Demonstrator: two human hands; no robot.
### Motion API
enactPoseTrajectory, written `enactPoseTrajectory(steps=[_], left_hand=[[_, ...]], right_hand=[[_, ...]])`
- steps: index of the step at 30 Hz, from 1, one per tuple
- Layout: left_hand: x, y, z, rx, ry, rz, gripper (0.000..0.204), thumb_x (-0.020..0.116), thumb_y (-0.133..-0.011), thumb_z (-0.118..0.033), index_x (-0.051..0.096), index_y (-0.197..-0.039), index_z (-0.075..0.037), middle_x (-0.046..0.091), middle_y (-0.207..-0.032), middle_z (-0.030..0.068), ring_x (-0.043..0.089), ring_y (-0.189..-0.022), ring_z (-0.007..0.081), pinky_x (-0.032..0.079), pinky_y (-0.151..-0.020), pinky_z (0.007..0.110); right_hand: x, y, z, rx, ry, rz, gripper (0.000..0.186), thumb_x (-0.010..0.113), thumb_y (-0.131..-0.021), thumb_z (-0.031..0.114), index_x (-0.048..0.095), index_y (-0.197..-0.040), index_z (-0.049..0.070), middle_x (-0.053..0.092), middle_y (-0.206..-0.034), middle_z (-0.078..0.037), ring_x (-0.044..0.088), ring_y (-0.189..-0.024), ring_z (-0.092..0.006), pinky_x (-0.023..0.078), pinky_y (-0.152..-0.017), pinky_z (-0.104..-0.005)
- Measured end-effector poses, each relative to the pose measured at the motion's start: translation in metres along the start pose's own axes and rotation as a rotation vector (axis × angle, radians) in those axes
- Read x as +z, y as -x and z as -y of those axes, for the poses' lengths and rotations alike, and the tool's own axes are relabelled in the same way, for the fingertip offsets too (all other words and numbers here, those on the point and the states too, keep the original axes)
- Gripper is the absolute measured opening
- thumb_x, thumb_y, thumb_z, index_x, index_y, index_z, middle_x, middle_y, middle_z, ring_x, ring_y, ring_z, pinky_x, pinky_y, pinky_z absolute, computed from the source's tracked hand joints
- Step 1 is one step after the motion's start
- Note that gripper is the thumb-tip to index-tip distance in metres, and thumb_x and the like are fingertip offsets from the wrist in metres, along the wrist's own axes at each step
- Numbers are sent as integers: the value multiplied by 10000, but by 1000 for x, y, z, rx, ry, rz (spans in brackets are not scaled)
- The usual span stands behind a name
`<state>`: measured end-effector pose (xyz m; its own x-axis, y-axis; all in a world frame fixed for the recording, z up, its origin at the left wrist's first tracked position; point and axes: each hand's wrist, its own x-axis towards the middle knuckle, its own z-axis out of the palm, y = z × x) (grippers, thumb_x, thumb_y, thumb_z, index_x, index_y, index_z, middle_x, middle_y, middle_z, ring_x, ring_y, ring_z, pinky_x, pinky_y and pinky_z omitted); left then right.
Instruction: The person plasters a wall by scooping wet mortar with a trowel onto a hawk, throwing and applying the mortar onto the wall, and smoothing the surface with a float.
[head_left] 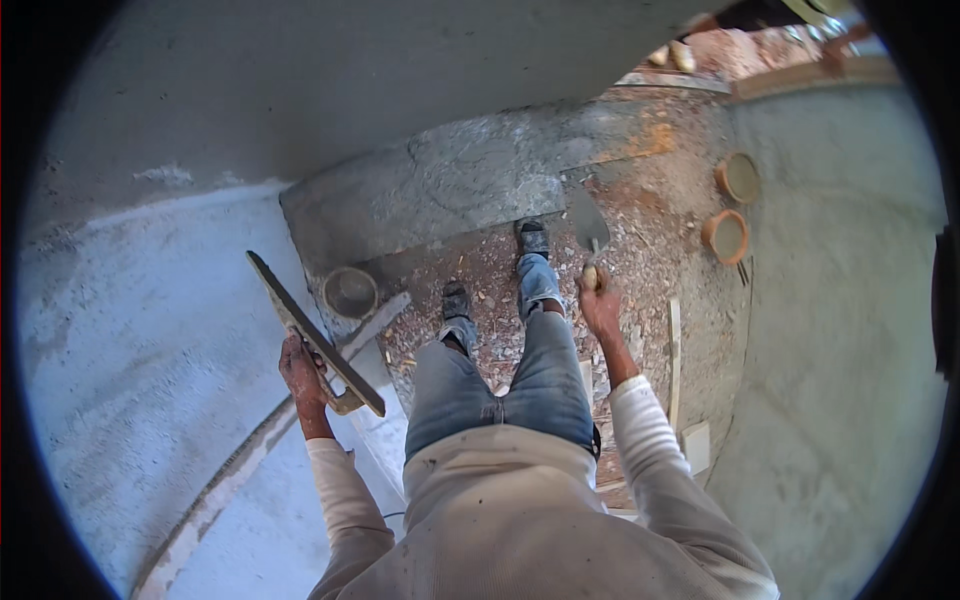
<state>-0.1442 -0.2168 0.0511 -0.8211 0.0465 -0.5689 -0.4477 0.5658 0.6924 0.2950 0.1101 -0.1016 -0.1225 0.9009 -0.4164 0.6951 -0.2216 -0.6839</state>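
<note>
My left hand is wrapped round the handle of a long plastering float, its dark narrow blade edge-on and slanting from upper left to lower right. In my right hand is a pointing trowel, gripped by its handle, with the grey pointed blade facing away from me over the rubble floor. Neither tool touches a wall. Just beyond the float sits a round, grey-smeared bowl.
Two orange-rimmed bowls stand by the right wall. Broken rubble covers the floor round my feet; a mortar-covered strip lies ahead. A wooden strip lies at right. Another person's arm shows far right.
</note>
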Motion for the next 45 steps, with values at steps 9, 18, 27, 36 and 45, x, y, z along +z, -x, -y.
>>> enactPoseTrajectory(steps=[9,18,27,36,45], left_hand=[[197,-44,181,-378,669,232,428,491,-1078,-361,601,-1313,-21,701,-1169,139,712,-1024,270,612,-868,419],[270,-145,403,-223,432,144,429,523,-1057,-345,604,-1301,-2,711,-1119,112,720,-897,240,608,-748,350],[340,-293,399,-548,769,286,456,492,-1069,-371,597,-1322,-6,694,-1210,148,707,-1035,274,600,-891,424],[423,-366,378,-677,957,376,613,431,-1044,-524,584,-1389,-41,689,-1259,154,693,-1063,342,575,-958,468],[399,-389,386,-456,1306,532,634,434,-1024,-567,594,-1408,-89,686,-1285,124,660,-1140,344,536,-1014,481]], right_hand=[[194,-180,-192,48,499,464,308,687,-880,325,727,-968,32,752,-872,-149,686,-793,-254,522,-753,-410],[388,-225,-222,158,420,300,444,652,-934,425,726,-1064,8,736,-889,-222,717,-865,-410,548,-788,-463],[519,-274,-158,-39,-96,459,396,664,-954,344,729,-917,-45,734,-780,-188,705,-704,-257,526,-686,-367],[442,-145,-8,-698,566,401,163,634,-983,205,658,-1039,54,734,-815,-139,716,-628,-278,595,-575,-397],[386,-299,-115,-37,-136,273,325,678,-1001,329,651,-910,19,589,-625,-29,452,-439,-70,373,-353,-230]])
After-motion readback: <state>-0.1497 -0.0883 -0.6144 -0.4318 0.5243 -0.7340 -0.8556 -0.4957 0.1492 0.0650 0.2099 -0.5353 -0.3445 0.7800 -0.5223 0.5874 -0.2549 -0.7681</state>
